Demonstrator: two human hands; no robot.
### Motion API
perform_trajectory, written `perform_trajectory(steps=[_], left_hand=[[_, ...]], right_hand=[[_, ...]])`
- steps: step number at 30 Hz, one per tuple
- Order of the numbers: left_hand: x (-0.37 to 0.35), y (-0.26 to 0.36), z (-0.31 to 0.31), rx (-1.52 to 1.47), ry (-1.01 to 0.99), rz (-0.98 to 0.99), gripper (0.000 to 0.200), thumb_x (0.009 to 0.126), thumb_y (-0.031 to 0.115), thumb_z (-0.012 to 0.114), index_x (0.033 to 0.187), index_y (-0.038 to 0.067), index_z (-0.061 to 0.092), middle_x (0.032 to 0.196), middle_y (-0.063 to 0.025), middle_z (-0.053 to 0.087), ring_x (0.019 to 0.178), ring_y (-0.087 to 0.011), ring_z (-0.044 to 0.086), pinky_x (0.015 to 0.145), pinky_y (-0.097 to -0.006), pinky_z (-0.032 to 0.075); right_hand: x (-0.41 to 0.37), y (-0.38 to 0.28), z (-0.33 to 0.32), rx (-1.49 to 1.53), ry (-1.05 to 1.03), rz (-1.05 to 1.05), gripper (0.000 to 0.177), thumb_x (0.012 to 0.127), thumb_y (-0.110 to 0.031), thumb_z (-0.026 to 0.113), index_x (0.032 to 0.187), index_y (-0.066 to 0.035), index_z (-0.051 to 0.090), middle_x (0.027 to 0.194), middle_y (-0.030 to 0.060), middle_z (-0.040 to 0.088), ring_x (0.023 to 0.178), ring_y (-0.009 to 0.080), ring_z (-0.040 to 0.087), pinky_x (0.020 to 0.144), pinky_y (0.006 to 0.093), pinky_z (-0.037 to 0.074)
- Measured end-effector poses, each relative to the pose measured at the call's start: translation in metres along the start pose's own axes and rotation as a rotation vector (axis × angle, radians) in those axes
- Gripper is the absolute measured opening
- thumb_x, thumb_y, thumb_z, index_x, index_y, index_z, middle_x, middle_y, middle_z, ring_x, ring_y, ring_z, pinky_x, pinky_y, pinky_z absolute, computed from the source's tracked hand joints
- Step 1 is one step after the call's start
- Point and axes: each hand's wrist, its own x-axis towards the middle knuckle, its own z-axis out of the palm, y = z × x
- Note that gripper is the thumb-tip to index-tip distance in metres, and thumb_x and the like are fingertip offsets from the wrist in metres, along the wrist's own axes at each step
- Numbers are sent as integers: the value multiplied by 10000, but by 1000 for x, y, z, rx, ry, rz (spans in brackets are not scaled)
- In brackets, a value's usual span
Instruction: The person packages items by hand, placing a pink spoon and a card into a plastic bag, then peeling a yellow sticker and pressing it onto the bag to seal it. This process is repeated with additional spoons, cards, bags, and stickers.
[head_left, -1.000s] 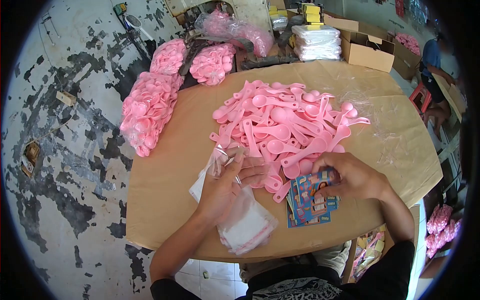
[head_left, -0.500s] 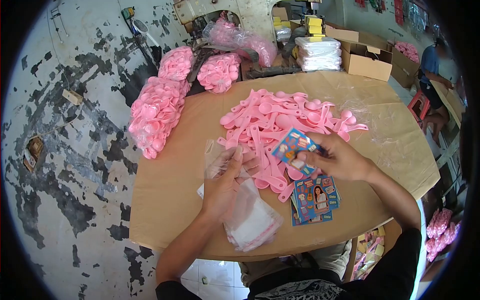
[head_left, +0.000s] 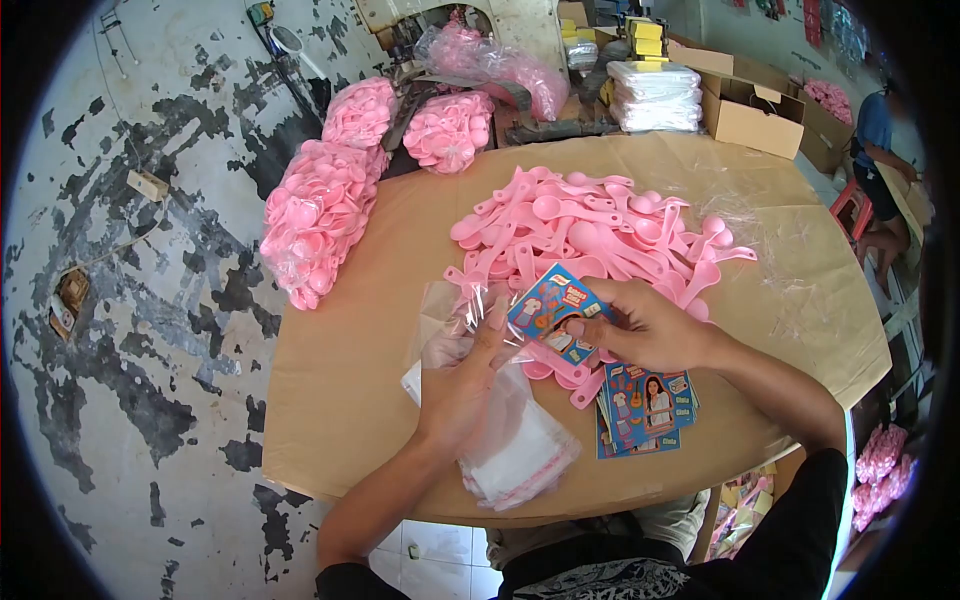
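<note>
The right hand (head_left: 640,330) pinches a small blue printed paper card (head_left: 548,303) by its near edge, thumb against fingertips. The card's long axis runs up and to the left, away from that hand. The left hand (head_left: 462,375), fingers curled, grips a thin clear plastic bag (head_left: 447,312) just left of the card's free corner, almost touching it, over the brown-paper desk (head_left: 340,400).

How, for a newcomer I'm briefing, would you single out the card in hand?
On the brown paper-covered table, find the pink spoon pile. At its near edge the right hand pinches one blue printed card, lifted beside a clear bag, unlike the stack lying flat.
</note>
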Motion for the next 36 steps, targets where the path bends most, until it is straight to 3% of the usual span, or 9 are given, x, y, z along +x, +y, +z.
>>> perform_trajectory(steps=[12,18,21,25,26,29,30,34,36], left_hand=[[0,-8,2,71,-53,18,284,911,187,647,1107,-18,618,1035,-71,656,902,-86,612,808,-247,493],[-7,1,10,146,-38,-71,266,892,94,650,1125,-26,607,1107,-105,644,981,-120,609,881,-271,483],[-8,-10,16,188,-202,94,367,868,40,659,1213,-25,548,1235,-126,584,1092,-154,569,967,-304,445],[-3,0,15,-224,-214,116,524,988,298,481,1409,31,320,1387,-172,449,1233,-226,489,1047,-365,383],[-2,-1,5,-51,-234,143,553,1007,387,373,1430,44,274,1404,-186,424,1242,-256,484,1045,-377,385],[-3,-5,0,-89,-267,163,529,1009,360,384,1419,40,287,1416,-186,405,1242,-254,484,1037,-392,396],[-6,-3,4,-134,-300,152,534,971,221,517,1419,48,285,1420,-188,399,1250,-255,475,1023,-407,413],[-13,-7,13,113,-465,146,658,730,216,806,1215,87,381,1365,-218,424,1254,-308,456,1035,-426,407],[-6,-17,-1,122,-423,201,579,777,186,752,1214,92,384,1357,-203,436,1242,-293,469,1020,-417,421]], right_hand=[[-6,-2,5,-112,11,-82,188,907,-117,612,1049,1,646,814,35,665,691,49,551,619,245,480],[-10,-10,9,-65,20,-38,202,906,-102,603,1080,-3,634,771,64,642,638,66,521,592,264,457],[-9,-5,17,-57,109,-249,211,916,-118,603,1094,-7,632,723,59,627,620,60,526,595,261,465],[-13,-20,15,95,61,-48,192,927,-128,601,1069,-2,635,755,79,637,640,65,557,590,257,477],[-13,-23,14,96,67,-36,183,928,-128,601,1055,-1,636,766,80,641,639,66,559,581,255,476],[-13,-28,15,98,79,12,158,932,-143,602,986,3,633,766,78,647,623,64,551,555,251,468],[-13,-28,15,99,82,32,160,933,-150,603,958,5,630,761,76,648,616,62,545,546,250,464],[-15,-7,26,83,113,-210,139,897,-116,617,823,1,607,722,80,646,565,80,539,540,274,462],[-18,-8,5,-200,69,-211,125,864,-101,617,789,-1,604,747,89,657,548,116,561,544,283,470]])
